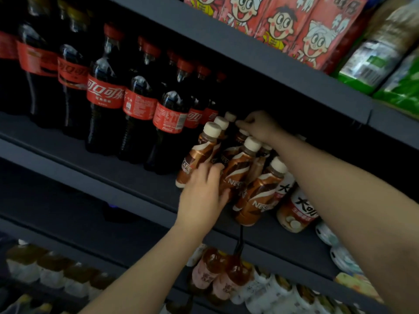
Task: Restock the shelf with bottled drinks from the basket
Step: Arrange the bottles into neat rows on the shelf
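Several brown coffee bottles (254, 198) with cream caps stand in a cluster on the dark middle shelf (95, 155), right of a row of cola bottles (106, 96). My left hand (201, 196) lies against the front of the cluster, fingers spread over the lower bodies of two bottles. My right hand (258, 125) reaches over the cluster to the back, fingertips pinched at the cap of a rear coffee bottle (230, 116). No basket is in view.
Two white-and-red bottles (299, 209) stand right of the coffee bottles. The shelf above holds red cartoon cartons (276, 28) and green packs (374, 64). The shelf below holds tea and pink drink bottles (217, 273). The upper shelf's edge hangs close over my right hand.
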The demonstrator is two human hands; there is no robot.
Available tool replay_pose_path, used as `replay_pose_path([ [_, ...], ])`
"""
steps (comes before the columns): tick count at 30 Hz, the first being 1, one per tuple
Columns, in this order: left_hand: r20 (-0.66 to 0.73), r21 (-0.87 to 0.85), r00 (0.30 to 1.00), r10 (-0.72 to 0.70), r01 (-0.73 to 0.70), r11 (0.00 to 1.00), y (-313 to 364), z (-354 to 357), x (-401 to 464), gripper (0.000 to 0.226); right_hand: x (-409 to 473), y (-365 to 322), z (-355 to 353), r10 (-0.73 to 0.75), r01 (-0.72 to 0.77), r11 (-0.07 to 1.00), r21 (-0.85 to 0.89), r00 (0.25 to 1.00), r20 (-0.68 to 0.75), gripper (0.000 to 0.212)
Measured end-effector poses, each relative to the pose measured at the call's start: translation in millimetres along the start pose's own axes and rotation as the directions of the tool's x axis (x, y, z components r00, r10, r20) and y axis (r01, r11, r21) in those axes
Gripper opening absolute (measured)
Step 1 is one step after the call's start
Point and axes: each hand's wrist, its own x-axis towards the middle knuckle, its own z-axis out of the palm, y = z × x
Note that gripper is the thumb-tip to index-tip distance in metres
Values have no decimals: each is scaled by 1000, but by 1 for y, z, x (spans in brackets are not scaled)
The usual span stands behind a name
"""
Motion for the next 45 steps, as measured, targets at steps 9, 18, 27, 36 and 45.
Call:
replay_pose_path([
  [9, 242, -87, 923, -297, 326, 941, 5, 55, 6, 77, -8, 16, -8, -47, 44, 997, 66, 998, 45, 36],
  [18, 141, -57, 953, -267, 277, 959, 3, 30, -18, 76, -25, 8, -17, -131, 113, 987, 115, 978, 160, 34],
  [27, -1, 45, 969, -245, 245, 969, 3, 29, -27, 74, -9, 19, -9, 41, 4, 962, 272, 986, -159, 27],
  [36, -45, -35, 974, -220, 219, 975, -7, 33, -27, 73, 33, 20, -9, 78, -80, 994, 73, 997, 28, 48],
  [45, -89, 26, 969, -230, 233, 972, -10, 26, -20, 89, 42, 16, 4, 46, -50, 997, 56, 997, 64, 33],
])
